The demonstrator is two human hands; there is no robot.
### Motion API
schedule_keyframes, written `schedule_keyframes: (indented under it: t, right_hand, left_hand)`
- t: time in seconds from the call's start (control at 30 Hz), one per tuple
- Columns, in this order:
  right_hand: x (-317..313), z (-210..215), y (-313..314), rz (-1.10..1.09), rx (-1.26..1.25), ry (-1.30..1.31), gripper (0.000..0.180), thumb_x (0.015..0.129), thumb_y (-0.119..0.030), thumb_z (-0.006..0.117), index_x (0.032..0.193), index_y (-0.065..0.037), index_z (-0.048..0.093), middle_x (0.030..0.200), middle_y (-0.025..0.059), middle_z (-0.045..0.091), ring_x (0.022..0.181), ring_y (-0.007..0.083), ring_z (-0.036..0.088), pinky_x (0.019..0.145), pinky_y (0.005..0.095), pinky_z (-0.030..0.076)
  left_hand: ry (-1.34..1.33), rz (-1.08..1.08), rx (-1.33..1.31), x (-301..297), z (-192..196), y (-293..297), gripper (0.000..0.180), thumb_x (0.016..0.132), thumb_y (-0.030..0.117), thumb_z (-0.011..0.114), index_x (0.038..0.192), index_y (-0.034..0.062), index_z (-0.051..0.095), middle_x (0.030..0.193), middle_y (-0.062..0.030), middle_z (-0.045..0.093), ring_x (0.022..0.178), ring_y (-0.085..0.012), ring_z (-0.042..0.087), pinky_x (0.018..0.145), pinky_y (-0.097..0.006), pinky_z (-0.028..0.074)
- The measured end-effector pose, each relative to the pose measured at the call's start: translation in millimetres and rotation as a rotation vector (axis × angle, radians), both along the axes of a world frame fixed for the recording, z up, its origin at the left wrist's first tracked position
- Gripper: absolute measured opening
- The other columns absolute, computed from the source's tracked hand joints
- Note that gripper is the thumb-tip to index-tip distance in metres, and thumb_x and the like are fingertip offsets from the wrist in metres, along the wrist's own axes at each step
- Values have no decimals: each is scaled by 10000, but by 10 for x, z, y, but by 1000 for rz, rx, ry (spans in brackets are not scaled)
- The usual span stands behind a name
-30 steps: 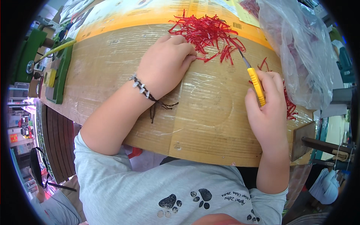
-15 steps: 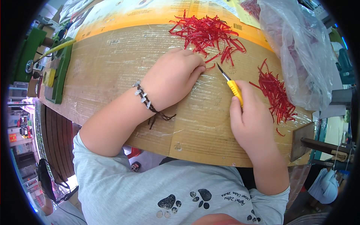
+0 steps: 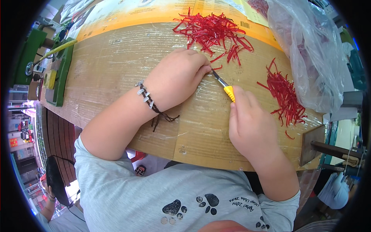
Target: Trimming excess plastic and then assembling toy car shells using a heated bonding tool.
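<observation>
My left hand [image 3: 184, 75] rests on the cardboard-covered tabletop [image 3: 205, 131], thumb and fingers pinched on a thin red plastic strip [image 3: 218, 68] whose end sticks out past the fingertips. In my right hand [image 3: 253, 120] is a yellow-handled craft knife [image 3: 229, 92]. Its pointed blade reaches up and left to the strip, at my left fingertips. Just beyond the left hand lies a loose pile of red strips [image 3: 212, 33]. To the right of the knife hand is a second, smaller pile of red strips [image 3: 284, 92].
A clear plastic bag [image 3: 309, 58] of reddish pieces stands at the right rear. Green metal equipment [image 3: 63, 77] sits at the left edge. A brown block with a rod [image 3: 312, 146] borders the right front. At lower left, another person's arm [image 3: 48, 205] shows.
My right hand has moved left, bringing the knife's tip from a short distance away to my left fingertips. The left hand has barely shifted.
</observation>
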State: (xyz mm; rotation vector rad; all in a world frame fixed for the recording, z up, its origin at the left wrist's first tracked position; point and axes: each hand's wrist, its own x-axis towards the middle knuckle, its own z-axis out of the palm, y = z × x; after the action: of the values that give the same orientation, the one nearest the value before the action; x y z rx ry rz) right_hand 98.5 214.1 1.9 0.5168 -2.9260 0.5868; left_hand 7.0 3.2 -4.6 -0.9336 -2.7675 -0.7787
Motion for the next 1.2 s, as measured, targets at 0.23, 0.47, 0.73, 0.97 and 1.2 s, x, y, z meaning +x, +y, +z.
schedule_keyframes:
  t: [0.23,0.47,0.73,0.97,1.2]
  right_hand:
    - [21,23,-70,-31,184,-4,426,894,-96,570,1298,38,551,915,148,595,638,297,675,558,398,557]
    - [55,-42,-136,-52,317,107,472,872,-101,604,1318,45,556,876,100,570,586,211,646,517,320,548]
    - [108,-85,-229,-98,499,146,461,891,-151,617,1312,28,562,829,41,541,549,140,620,450,288,523]
    - [76,-60,-270,-200,525,35,485,907,-138,603,1338,70,526,858,58,564,595,146,664,486,280,550]
    - [66,-77,-167,-160,415,55,481,904,-113,605,1329,90,506,915,105,589,621,195,685,531,298,574]
  left_hand:
    - [7,3,-17,9,24,12,125,964,143,635,944,33,691,907,-155,687,913,-365,631,828,-452,514]
    - [45,-2,-16,21,18,42,95,945,121,654,931,31,682,899,-156,681,904,-370,634,831,-451,515]
    - [33,19,-34,56,15,58,92,943,118,654,937,29,675,902,-160,683,907,-371,633,839,-454,513]
    - [40,4,-74,76,55,49,93,941,116,654,935,23,658,925,-157,676,929,-367,628,854,-453,508]
    - [39,-14,-50,79,38,26,91,933,110,658,920,20,655,920,-159,673,935,-370,627,851,-456,506]
